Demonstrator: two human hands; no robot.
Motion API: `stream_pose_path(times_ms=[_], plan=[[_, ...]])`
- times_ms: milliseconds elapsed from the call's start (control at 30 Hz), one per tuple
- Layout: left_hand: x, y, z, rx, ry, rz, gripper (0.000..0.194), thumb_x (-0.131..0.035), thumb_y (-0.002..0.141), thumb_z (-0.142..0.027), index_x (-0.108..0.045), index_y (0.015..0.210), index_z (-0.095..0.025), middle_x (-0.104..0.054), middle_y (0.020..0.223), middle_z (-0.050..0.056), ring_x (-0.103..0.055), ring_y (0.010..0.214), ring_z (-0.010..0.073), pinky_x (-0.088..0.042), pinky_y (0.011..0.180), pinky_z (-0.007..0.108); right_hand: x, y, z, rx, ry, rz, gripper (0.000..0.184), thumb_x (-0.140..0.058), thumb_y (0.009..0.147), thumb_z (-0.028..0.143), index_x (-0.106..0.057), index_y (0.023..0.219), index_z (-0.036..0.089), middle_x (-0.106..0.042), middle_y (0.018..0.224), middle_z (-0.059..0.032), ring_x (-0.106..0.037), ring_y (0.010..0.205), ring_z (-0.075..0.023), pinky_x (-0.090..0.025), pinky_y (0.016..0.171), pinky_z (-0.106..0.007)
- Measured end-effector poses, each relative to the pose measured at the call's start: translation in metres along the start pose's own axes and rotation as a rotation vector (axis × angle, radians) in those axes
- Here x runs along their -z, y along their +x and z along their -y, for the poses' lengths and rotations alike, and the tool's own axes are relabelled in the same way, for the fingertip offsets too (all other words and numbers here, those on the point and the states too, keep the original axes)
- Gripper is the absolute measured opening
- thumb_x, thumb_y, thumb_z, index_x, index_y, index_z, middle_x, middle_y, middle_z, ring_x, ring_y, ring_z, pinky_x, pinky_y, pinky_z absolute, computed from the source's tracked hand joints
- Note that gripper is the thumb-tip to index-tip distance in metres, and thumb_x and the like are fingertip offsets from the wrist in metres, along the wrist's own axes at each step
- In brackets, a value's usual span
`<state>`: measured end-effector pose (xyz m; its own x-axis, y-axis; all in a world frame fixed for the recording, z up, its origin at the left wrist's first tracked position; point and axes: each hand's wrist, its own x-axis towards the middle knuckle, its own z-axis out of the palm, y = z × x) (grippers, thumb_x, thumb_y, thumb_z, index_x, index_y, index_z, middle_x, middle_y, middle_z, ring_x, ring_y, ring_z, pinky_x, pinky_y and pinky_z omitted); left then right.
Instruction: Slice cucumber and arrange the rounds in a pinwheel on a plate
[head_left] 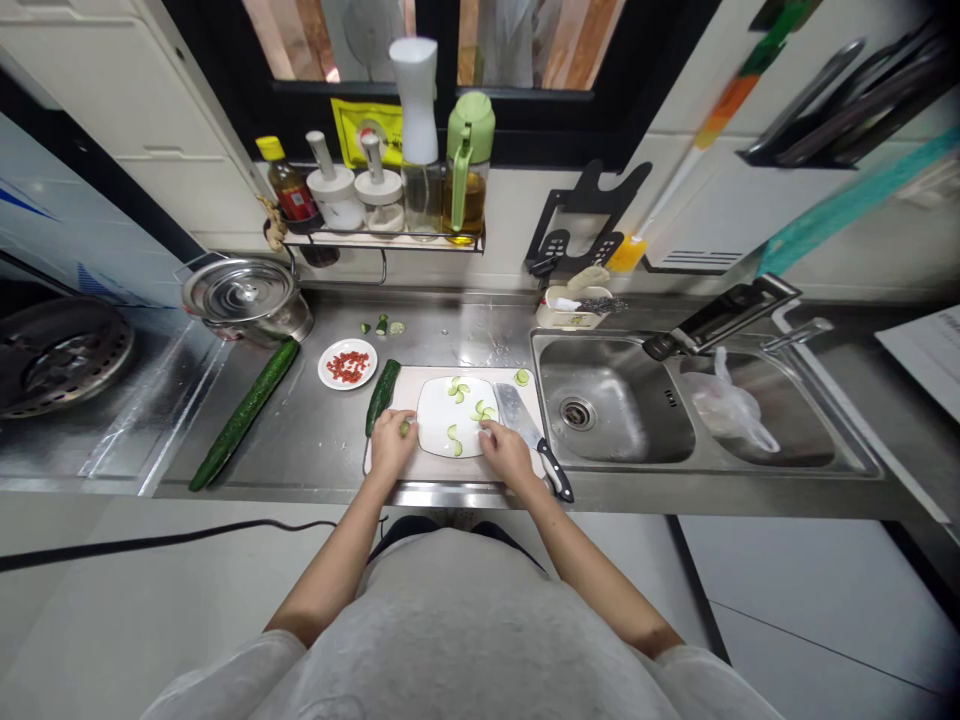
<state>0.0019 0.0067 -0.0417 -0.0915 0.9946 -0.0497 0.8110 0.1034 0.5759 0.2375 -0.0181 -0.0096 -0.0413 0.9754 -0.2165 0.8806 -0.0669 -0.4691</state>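
My left hand (394, 443) is closed around small green cucumber slices (405, 428) at the left edge of a white squarish plate (433, 432). At the plate's right edge is my right hand (506, 450), fingers pinched together; what is in them, if anything, is too small to make out. Thin cucumber slices (454, 438) lie fanned in three small groups on the plate. Beneath it is a pale cutting board (409, 385). A knife (517, 412) with a black handle rests right of the plate, and a cut cucumber (382, 398) lies along the board's left side.
Left of the board are a whole cucumber (244, 415) and a small white plate (324, 366) of chopped red bits. Cucumber scraps (382, 326) lie behind. A lidded steel pot (251, 300) stands back left. The double sink (615, 400) is right, beneath a black faucet (720, 315).
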Motion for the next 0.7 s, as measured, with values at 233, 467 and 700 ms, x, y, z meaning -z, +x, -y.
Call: stream_pose_path(times_ms=[233, 467, 700], plan=[[0.017, -0.002, 0.039, 0.118, 0.111, 0.055, 0.034, -0.050, 0.083, -0.028, -0.065, 0.111, -0.017, -0.068, 0.093, 0.009, -0.062, 0.086, 0.0216, -0.044, 0.080, 0.031, 0.015, -0.009, -0.037, -0.060, 0.122, -0.127, 0.037, -0.039, 0.088, 0.034, -0.067, 0.107, 0.019, -0.066, 0.070, -0.0035, -0.059, 0.067, -0.0185, -0.039, 0.064, -0.027], [0.002, -0.005, 0.027, 0.100, 0.168, 0.100, 0.032, -0.051, 0.085, -0.028, -0.063, 0.112, -0.015, -0.069, 0.093, 0.011, -0.063, 0.087, 0.0221, -0.042, 0.078, 0.030, 0.009, -0.011, -0.036, -0.047, 0.159, -0.099, 0.038, -0.040, 0.086, 0.036, -0.070, 0.101, 0.018, -0.065, 0.067, -0.0034, -0.058, 0.064, -0.0186, -0.039, 0.064, -0.027], [0.000, -0.002, 0.028, 0.090, 0.189, 0.087, 0.025, -0.052, 0.086, -0.025, -0.064, 0.107, -0.017, -0.066, 0.098, 0.011, -0.062, 0.088, 0.0211, -0.041, 0.078, 0.030, 0.005, -0.012, -0.031, -0.027, 0.156, -0.066, 0.038, -0.040, 0.086, 0.036, -0.070, 0.101, 0.018, -0.069, 0.075, -0.0045, -0.060, 0.068, -0.0182, -0.040, 0.065, -0.026]])
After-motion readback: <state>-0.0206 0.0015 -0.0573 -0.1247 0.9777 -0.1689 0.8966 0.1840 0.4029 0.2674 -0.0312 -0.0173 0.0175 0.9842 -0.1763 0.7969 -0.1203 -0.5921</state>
